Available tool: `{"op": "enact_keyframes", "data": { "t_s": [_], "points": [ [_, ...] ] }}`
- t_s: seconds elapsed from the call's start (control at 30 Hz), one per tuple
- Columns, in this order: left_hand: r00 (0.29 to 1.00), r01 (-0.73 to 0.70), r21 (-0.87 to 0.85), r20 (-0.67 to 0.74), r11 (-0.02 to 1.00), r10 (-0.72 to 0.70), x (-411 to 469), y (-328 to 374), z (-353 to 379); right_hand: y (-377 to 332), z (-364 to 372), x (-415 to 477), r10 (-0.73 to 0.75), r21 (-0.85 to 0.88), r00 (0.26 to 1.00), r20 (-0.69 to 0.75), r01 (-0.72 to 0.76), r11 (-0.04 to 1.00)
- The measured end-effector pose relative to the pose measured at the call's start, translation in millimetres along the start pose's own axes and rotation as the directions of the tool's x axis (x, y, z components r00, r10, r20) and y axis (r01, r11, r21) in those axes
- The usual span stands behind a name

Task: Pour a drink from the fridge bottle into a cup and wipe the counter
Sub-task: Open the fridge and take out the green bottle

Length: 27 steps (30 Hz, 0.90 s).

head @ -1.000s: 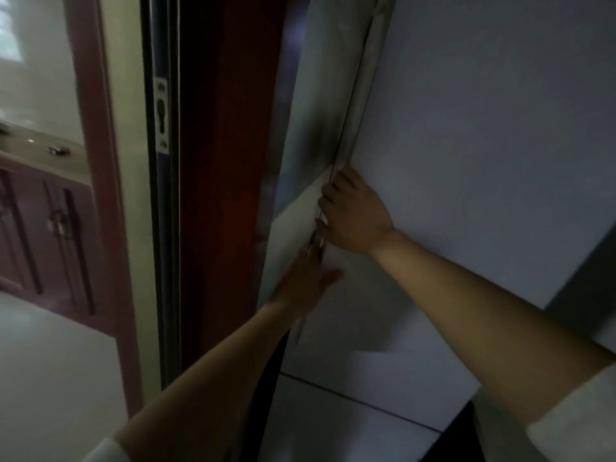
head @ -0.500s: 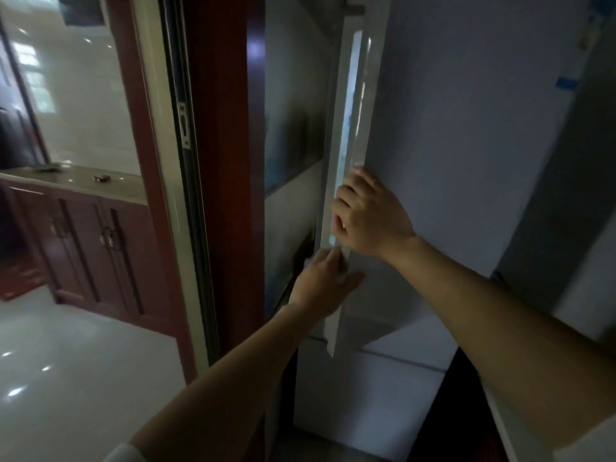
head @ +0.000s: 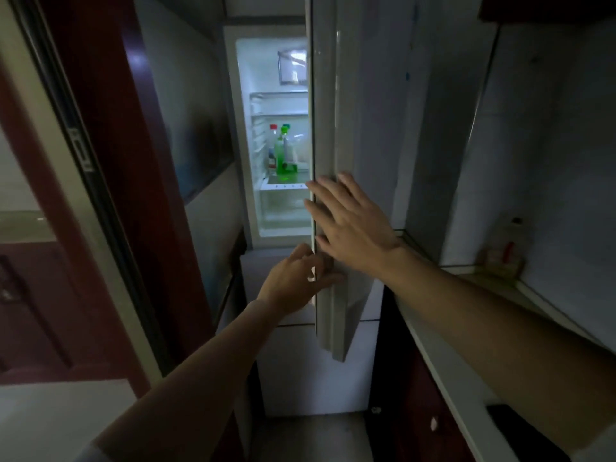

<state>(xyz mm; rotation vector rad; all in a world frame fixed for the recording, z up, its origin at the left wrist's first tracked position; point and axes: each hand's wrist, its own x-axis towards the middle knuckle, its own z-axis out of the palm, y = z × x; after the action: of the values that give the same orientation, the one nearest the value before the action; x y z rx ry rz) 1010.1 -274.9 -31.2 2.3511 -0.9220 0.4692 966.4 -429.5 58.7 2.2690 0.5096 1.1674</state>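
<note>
The white fridge door (head: 333,128) stands partly ajar, and the lit inside shows through the gap. On a shelf inside stand a green bottle (head: 282,155) and, behind it, a bottle with a red cap (head: 273,138). My left hand (head: 296,281) grips the door's lower edge with its fingers curled around it. Spread flat, my right hand (head: 350,221) rests on the door's outer face just above the left one, with its fingertips at the edge. No cup is in view.
A pale counter (head: 500,295) runs along the right, with a small bottle (head: 503,251) in its far corner. A dark object (head: 520,428) lies on the counter's near end. A dark red door frame (head: 110,161) stands at the left.
The fridge door has swung from almost closed to partly ajar, showing the lit shelves and bottles. My right hand's fingers have spread from curled over the edge to flat.
</note>
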Motion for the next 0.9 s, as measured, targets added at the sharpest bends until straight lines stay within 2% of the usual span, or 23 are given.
{"op": "enact_keyframes", "data": {
  "t_s": [0.13,0.27,0.43,0.57,0.7,0.9],
  "points": [
    [1.000,0.012,-0.093,0.011,0.996,-0.011,14,10,-7,-6,-7,-2,0.030,-0.071,0.999,-0.036,-0.032,0.997],
    [0.994,-0.061,-0.073,0.083,0.995,0.067,25,33,-2,-5,-17,-5,0.119,-0.185,0.992,0.033,-0.111,0.976],
    [0.974,-0.132,-0.073,0.173,0.988,0.143,36,60,7,9,-34,-31,0.157,-0.269,0.969,0.193,-0.102,0.958],
    [0.964,-0.110,-0.170,0.223,0.979,0.147,43,87,21,28,-39,-55,0.191,-0.250,0.962,0.196,-0.139,0.958],
    [0.970,-0.084,-0.233,0.203,0.969,0.133,53,113,37,50,-43,-81,0.200,-0.252,0.952,0.231,-0.140,0.958],
    [0.974,-0.125,-0.158,0.166,0.979,0.151,61,163,68,84,-57,-120,0.266,-0.269,0.898,0.351,-0.175,0.947]
  ]
}}
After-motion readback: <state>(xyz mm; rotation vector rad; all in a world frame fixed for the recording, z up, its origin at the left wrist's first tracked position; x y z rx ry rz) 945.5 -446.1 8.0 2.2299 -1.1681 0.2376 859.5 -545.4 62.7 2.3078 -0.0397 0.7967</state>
